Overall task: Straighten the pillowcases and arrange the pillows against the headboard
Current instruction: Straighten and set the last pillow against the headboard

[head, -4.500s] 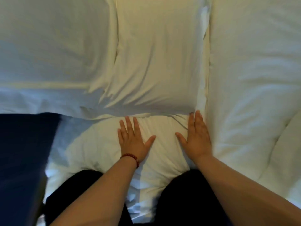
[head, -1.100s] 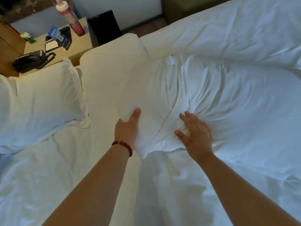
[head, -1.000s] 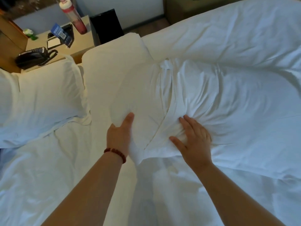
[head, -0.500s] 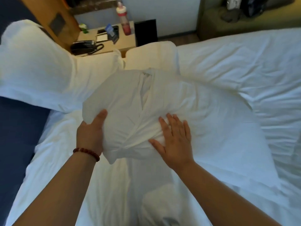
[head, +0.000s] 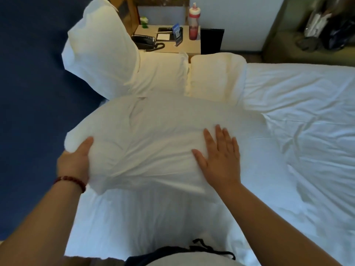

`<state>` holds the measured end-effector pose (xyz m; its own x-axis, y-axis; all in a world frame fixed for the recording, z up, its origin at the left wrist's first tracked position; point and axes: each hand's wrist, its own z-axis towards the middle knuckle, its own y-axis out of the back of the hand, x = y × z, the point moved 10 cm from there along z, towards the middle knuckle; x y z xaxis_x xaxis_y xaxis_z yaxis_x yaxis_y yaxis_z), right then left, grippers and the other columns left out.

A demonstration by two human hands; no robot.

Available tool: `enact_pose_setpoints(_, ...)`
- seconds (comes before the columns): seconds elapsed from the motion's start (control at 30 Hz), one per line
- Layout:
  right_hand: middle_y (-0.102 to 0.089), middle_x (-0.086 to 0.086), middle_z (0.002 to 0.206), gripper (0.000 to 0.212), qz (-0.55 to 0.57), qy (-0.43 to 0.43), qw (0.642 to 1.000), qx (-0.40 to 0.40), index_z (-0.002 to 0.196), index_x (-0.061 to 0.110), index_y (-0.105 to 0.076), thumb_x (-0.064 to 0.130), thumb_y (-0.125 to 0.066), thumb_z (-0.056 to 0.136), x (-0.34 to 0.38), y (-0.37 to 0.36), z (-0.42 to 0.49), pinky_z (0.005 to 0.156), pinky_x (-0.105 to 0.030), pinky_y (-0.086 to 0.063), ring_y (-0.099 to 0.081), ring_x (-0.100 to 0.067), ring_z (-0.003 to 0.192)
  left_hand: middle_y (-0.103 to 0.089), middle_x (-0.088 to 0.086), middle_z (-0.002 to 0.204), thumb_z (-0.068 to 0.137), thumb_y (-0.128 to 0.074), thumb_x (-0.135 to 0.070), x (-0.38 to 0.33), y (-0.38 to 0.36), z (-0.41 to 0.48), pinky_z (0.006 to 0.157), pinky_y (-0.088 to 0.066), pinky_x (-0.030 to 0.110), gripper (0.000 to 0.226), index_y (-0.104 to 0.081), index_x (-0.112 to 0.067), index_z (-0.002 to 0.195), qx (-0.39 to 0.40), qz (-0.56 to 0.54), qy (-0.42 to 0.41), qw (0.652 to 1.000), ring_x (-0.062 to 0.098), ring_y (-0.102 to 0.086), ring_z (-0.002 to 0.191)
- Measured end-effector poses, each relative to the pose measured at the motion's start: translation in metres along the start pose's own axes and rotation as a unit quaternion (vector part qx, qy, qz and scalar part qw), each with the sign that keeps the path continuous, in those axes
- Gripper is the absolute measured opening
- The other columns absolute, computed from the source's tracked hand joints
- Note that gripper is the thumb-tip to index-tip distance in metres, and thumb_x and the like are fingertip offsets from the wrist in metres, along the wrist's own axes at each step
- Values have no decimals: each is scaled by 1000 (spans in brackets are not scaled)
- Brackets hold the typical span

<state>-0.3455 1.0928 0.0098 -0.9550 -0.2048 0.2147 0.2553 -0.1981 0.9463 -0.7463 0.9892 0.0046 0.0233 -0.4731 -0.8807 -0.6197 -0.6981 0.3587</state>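
Partway, by my read. Near pillow (head: 153, 135) lies across the bed. Left hand (head: 74, 164) grips its end, thumb on top, other fingers hidden under. Right hand (head: 221, 156) rests flat on it, fingers straight. Case is creased btwn the 2 hands. Beyond the fingertips, 1 propped pillow (head: 99, 45) leans on the blue headboard (head: 28, 73) and 2 flat pillows (head: 163, 73) lie beside it. Left to do: smooth this case, then stand 3 pillows vs the headboard.

- No text, brand or number can be read.
- The small blue standing card (head: 177, 33) on the light wooden bedside table (head: 189, 48) bears a pale printed patch, too small to make out.
- The red-and-white plastic bottle (head: 193, 23) shows no legible print.
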Motion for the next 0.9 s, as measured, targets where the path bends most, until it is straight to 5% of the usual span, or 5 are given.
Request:
enact_pose_setpoints(0.27,0,-3,164,87,13,-255,958,127,154,40,-5,84,-23,81,-70,-43,-40,121,-46,0,2,-26,150,-33,25,153,93,-60,-46,105,-9,42,114,-28,52,80,-28,-1,151,92,239,103,961,43,-36,136)
enact_pose_setpoints(0.37,-2,-7,164,97,61,-356,922,143,152,43,-3,92,-25,72,-101,-45,-50,120,-49,-3,-2,-31,150,-9,22,162,95,-56,-42,66,-50,3,120,-11,50,85,-10,-5,156,57,355,-42,932,40,-13,148)
enact_pose_setpoints(0.47,-22,-15,157,105,96,-433,884,151,152,40,-7,96,-27,65,-124,-41,-57,116,-53,-15,-22,-37,143,7,8,164,98,-49,-43,14,-158,-90,120,0,39,77,-3,-22,157,248,338,-274,865,29,5,151)
enact_pose_setpoints(0.67,-48,-15,143,131,249,-512,802,180,150,20,-26,100,-38,48,-170,-50,-89,108,-51,-36,-47,-39,128,10,2,165,99,-36,-55,8,-287,-196,122,2,45,70,-4,-32,156,390,447,-380,710,27,12,151)
enact_pose_setpoints(0.9,-66,-3,111,111,358,-448,793,205,127,16,-56,92,-60,47,-185,-50,-78,90,-44,-54,-64,-26,98,11,0,165,99,-32,-54,20,-296,-195,120,10,47,68,-3,-32,156,306,473,-378,735,26,16,150)
